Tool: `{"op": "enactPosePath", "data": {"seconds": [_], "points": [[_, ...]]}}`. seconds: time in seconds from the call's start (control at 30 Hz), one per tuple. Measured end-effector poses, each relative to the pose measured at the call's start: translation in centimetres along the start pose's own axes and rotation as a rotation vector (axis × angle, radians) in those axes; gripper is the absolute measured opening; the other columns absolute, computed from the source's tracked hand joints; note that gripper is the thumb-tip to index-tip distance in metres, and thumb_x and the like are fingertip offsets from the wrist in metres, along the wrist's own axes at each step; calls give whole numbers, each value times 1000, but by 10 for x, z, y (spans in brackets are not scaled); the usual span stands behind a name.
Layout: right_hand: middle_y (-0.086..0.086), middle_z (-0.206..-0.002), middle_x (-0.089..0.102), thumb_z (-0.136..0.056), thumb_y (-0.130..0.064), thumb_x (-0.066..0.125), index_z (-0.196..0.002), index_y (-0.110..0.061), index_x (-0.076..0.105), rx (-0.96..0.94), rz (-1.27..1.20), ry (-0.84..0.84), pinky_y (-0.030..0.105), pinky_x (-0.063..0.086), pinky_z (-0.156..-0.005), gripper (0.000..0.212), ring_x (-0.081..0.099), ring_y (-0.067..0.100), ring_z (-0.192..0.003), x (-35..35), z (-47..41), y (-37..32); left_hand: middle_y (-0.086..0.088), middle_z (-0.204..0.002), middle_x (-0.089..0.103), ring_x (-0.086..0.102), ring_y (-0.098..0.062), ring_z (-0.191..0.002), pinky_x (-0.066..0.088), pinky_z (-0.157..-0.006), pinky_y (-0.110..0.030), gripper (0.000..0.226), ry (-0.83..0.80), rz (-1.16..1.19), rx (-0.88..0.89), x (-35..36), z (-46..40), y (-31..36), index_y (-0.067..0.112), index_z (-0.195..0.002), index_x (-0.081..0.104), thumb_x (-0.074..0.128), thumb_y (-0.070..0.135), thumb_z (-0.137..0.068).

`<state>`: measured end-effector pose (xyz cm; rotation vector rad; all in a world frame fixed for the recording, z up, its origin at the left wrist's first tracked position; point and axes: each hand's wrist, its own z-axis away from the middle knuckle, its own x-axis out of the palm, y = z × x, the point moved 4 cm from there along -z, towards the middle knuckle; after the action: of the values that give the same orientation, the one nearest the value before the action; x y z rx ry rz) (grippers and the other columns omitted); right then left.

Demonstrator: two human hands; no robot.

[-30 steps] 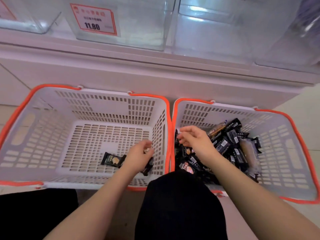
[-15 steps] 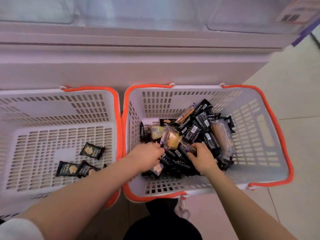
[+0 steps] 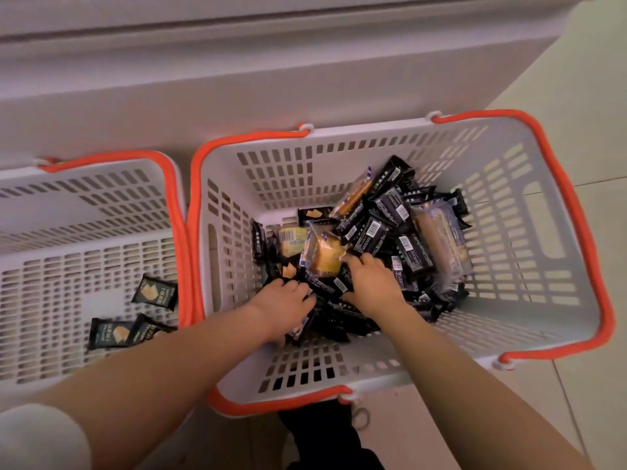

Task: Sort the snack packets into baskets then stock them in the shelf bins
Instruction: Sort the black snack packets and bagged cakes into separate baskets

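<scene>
Right now: I am mid-sort, both hands down in the full basket, picking out one kind of packet to carry across to the other basket.
Snack pile (image 3: pixel 390 239): it lies heaped toward the far right of the right basket (image 3: pixel 543 232), mostly black wrappers, several showing white barcode labels.
Clear cake packet (image 3: pixel 324 257): it sits on top of the heap between my two hands; a long clear packet (image 3: pixel 441 239) lies on the pile's right side and another leans against the far wall.
Left hand (image 3: pixel 285 305): fingers buried in the near-left edge of the pile, curled into the black wrappers; I cannot tell whether my grip has closed on one.
Right hand (image 3: pixel 369 283): it rests on the pile, fingertips at the near corner of the clear cake packet; grip closed or only touching, I cannot tell.
Doing it well: I judge it best to take one wrapper at a time by an edge, lift clear so neighbours fall away, and check the printed face before moving it.
Risk: crinkly film slides, so a deep grab may drag up mixed kinds.
Sorted packets (image 3: pixel 154 292): three black ones with a cracker picture lie in the left basket (image 3: pixel 101 198), near its right wall.
Counts: two baskets; three sorted packets; at least three clear packets; black ones in the pile too many and overlapped to count.
Surroundings: both baskets stand on the floor against a pale shelf base (image 3: pixel 237 79).
</scene>
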<state>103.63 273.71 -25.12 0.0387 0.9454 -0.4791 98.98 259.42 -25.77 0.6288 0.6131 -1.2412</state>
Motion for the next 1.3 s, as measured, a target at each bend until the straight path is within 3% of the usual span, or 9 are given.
{"op": "enactPosePath", "data": {"seconds": [0.2,0.33,0.43,0.53,0.67,0.87,1.03,1.17,1.3], "points": [[8,-130,44,-87,-25,63,-142,-18,32,-21,-81,58,40,41,-98,63,42,28,-121,-5,8,5,-14,-135,37,38,-29,-123,36,-97,-39,62,17,13,-14,-6,-3,-2,13,-138,31,60,20,-83],[9,-120,51,-90,-19,59,-122,-10,48,100,-359,332,39,48,-84,36,53,27,-108,-26,14,14,-7,-130,47,44,-24,-118,38,-94,-36,54,150,172,-117,-20,-2,-17,16,-132,37,58,30,-84],[11,-116,56,-91,-21,57,-122,-7,49,154,-363,479,40,49,-84,35,54,28,-105,-41,19,30,-6,-132,45,44,-24,-120,39,-93,-35,54,239,206,-133,-31,-6,-28,16,-132,37,58,30,-85],[14,-121,53,-91,-27,56,-120,-5,51,264,-276,446,42,43,-91,36,47,31,-113,-41,20,53,-5,-138,37,37,-23,-126,34,-102,-34,60,248,137,-33,-32,-15,-21,17,-136,35,61,34,-85],[18,-132,45,-91,-31,57,-120,-1,47,397,-434,338,45,39,-99,43,42,33,-122,-32,15,77,-5,-146,31,28,-24,-134,24,-111,-36,73,203,104,-13,-30,-28,-11,16,-144,24,59,42,-85],[17,-138,36,-81,-37,70,-140,-7,30,345,-428,176,44,39,-101,78,40,34,-127,-27,10,72,-7,-139,39,38,-23,-126,36,-99,-34,78,130,91,-44,-24,-30,-9,11,-142,26,64,43,-81],[10,-132,41,-82,-22,67,-132,-13,40,34,-325,282,36,41,-96,57,41,27,-123,-34,19,42,-7,-130,47,42,-22,-119,37,-96,-33,71,130,111,-112,-19,-29,-10,12,-132,36,68,44,-77],[9,-127,51,-84,-19,61,-136,-15,35,-155,-194,229,35,39,-93,58,43,27,-115,-31,25,20,-6,-124,52,46,-23,-114,37,-93,-34,57,119,146,-160,-21,-28,-12,13,-123,43,65,42,-80],[7,-129,46,-83,-23,62,-138,-16,36,-256,-34,129,37,41,-95,61,42,26,-117,-23,26,15,-5,-112,54,50,-16,-87,44,-65,-29,49,121,339,-222,-30,-18,-23,13,-117,43,65,38,-80]]}}
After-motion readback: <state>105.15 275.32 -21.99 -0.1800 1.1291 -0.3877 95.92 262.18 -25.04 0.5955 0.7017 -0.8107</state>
